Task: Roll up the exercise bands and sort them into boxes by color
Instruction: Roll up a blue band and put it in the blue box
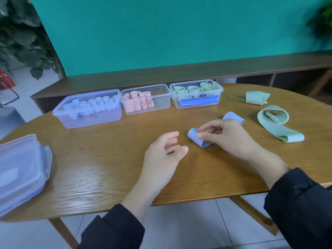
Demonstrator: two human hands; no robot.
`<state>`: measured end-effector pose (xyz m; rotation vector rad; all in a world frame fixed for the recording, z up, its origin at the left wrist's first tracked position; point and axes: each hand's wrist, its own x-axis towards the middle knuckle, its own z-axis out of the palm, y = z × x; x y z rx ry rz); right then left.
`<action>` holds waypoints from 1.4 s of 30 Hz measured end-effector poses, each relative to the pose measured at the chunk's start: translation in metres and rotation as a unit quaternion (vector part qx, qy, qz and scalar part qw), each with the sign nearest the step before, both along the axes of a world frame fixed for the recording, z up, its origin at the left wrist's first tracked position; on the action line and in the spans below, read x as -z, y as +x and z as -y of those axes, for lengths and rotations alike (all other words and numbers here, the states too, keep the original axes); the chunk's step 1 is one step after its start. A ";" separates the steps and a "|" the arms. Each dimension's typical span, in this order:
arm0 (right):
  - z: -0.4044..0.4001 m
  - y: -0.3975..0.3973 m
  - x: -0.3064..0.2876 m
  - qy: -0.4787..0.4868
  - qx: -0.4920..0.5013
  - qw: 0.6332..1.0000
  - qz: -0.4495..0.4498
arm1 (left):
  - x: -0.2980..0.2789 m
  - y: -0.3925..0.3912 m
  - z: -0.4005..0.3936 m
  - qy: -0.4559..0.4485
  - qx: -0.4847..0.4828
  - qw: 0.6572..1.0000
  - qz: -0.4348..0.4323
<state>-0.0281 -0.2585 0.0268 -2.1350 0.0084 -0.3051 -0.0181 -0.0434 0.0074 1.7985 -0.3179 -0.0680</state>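
Blue band (197, 139) pinched in right-hand fingers (206, 134); left-hand fingers (172, 141) loose, empty.

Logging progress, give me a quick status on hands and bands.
Right hand pinching rolled blue band. Left hand open, empty. Blue box ahead, path clear.

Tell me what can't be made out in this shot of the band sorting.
Head view:
- Handwritten labels on the three clear plastic boxes: blurred, too small to read.
- Far end of the blue rolled band: hidden under the right hand.
- Stacked clear lids: cut off by the left edge.
- Count of rolls in the boxes: they overlap.
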 end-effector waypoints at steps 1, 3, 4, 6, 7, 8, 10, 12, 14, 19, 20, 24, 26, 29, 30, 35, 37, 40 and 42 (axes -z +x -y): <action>0.000 0.001 0.001 0.001 0.017 1.000 0.016 | 0.000 0.001 -0.002 0.005 -0.005 1.000 0.004; 0.002 0.004 0.002 -0.009 0.046 0.998 0.035 | 0.002 0.002 -0.004 0.007 -0.010 1.000 0.006; 0.002 0.005 0.003 -0.028 0.057 0.998 0.029 | 0.002 0.003 -0.005 0.006 -0.009 1.000 0.004; 0.003 0.009 0.005 -0.068 0.068 0.995 -0.017 | 0.003 0.003 -0.004 0.009 -0.004 1.000 0.001; 0.004 0.010 0.006 -0.078 0.066 0.994 -0.046 | 0.003 0.003 -0.004 0.011 -0.002 1.000 0.001; 0.005 0.011 0.007 -0.081 0.060 0.993 -0.066 | 0.003 0.003 -0.003 0.013 0.000 1.000 0.003; 0.001 0.012 0.007 -0.079 0.040 0.993 -0.075 | 0.003 0.004 -0.002 0.013 0.001 1.000 0.008; -0.008 0.011 0.006 -0.071 0.013 0.995 -0.071 | 0.002 0.004 -0.002 0.010 0.001 1.000 0.013; -0.018 0.009 0.007 -0.078 0.003 0.995 -0.059 | 0.001 0.005 -0.003 0.006 0.003 1.000 0.016; -0.037 0.004 0.003 0.019 -0.016 1.000 0.001 | -0.003 0.004 -0.008 -0.019 -0.015 0.999 0.033; -0.041 0.003 0.000 0.043 -0.026 0.999 0.008 | -0.004 0.004 -0.009 -0.029 -0.019 0.999 0.041; -0.057 -0.004 -0.014 0.166 -0.061 0.984 0.009 | -0.014 -0.001 -0.014 -0.078 -0.024 0.994 0.077; -0.064 -0.008 -0.021 0.229 -0.072 0.971 0.006 | -0.022 -0.005 -0.017 -0.110 -0.017 0.990 0.088; -0.075 -0.011 -0.032 0.310 -0.108 0.945 0.003 | -0.031 -0.008 -0.026 -0.149 0.007 0.983 0.105; -0.077 -0.012 -0.035 0.335 -0.127 0.934 0.000 | -0.034 -0.008 -0.030 -0.160 0.013 0.980 0.114; -0.091 -0.020 -0.055 0.375 -0.202 0.905 -0.001 | -0.046 -0.004 -0.048 -0.199 -0.011 0.968 0.155; -0.098 -0.021 -0.061 0.341 -0.186 0.921 0.020 | -0.053 -0.004 -0.054 -0.203 -0.033 0.964 0.166; -0.109 -0.024 -0.070 0.228 -0.119 0.961 0.097 | -0.065 -0.009 -0.063 -0.205 -0.059 0.964 0.159; -0.114 -0.027 -0.075 0.193 -0.111 0.967 0.123 | -0.074 -0.015 -0.069 -0.210 -0.055 0.963 0.159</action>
